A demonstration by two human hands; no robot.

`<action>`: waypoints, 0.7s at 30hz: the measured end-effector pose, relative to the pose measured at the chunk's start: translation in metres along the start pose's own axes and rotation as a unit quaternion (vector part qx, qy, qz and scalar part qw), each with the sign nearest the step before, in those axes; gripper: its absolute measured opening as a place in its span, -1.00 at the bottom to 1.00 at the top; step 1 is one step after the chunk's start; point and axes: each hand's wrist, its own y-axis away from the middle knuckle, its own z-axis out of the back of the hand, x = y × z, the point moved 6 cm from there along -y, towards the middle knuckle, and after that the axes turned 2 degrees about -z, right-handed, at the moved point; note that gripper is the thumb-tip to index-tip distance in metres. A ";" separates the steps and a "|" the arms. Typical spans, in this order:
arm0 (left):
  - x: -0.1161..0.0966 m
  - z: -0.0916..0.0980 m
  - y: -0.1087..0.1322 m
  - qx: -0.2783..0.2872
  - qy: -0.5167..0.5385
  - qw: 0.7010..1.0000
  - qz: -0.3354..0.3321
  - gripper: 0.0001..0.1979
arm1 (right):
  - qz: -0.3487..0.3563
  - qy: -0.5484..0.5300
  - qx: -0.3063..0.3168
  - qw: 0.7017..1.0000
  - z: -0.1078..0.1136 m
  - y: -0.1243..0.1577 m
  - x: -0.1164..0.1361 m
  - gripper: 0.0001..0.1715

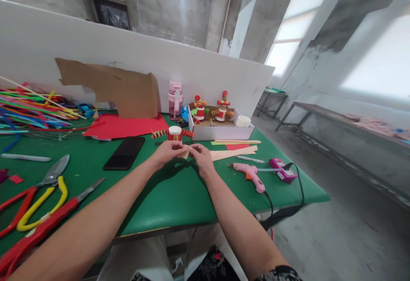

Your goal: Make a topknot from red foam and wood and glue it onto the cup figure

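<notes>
Both hands meet above the green tabletop near its middle. Between my left hand (169,151) and my right hand (201,156) is a small pale folded paper strip (185,153), pinched by the fingers of each. Just behind them stands a red paper cup figure (174,133) with a white top and orange accordion-folded paper arms spread to both sides. To the right of my right hand lie long pale paper strips (235,152). My fingers cover part of the folded strip and the lower part of the cup.
A pink glue gun (251,174) lies at right, its cord near a purple box (282,170). A white box (221,133) holds two finished figures. A black phone (124,153), scissors (53,174), red paper (128,126) and colourful pipe cleaners (35,108) lie left.
</notes>
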 end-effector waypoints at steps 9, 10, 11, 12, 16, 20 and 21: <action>0.003 0.006 -0.001 -0.011 0.021 1.000 0.008 -0.61 | -0.008 0.005 0.023 1.000 -0.004 0.000 -0.002 -0.66; 0.003 0.006 -0.001 -0.007 0.028 1.000 0.010 -0.60 | 0.001 0.016 0.023 1.000 -0.004 0.000 0.000 -0.67; 0.003 0.004 -0.001 0.000 0.033 0.999 0.014 -0.60 | 0.007 0.022 0.019 1.000 -0.003 0.000 0.001 -0.68; 0.002 0.003 0.000 0.008 0.035 0.999 0.017 -0.60 | 0.010 0.023 0.015 1.000 -0.002 0.000 0.002 -0.69; 0.002 0.001 0.000 0.031 0.040 0.998 0.023 -0.62 | 0.010 0.010 0.013 1.000 -0.003 -0.001 0.001 -0.68; 0.003 0.002 0.001 0.031 0.047 0.998 0.032 -0.64 | 0.007 0.011 0.024 1.000 -0.004 -0.001 0.000 -0.64; 0.003 0.002 0.001 0.031 0.045 0.998 0.033 -0.63 | 0.006 0.014 0.025 1.000 -0.004 -0.001 0.000 -0.64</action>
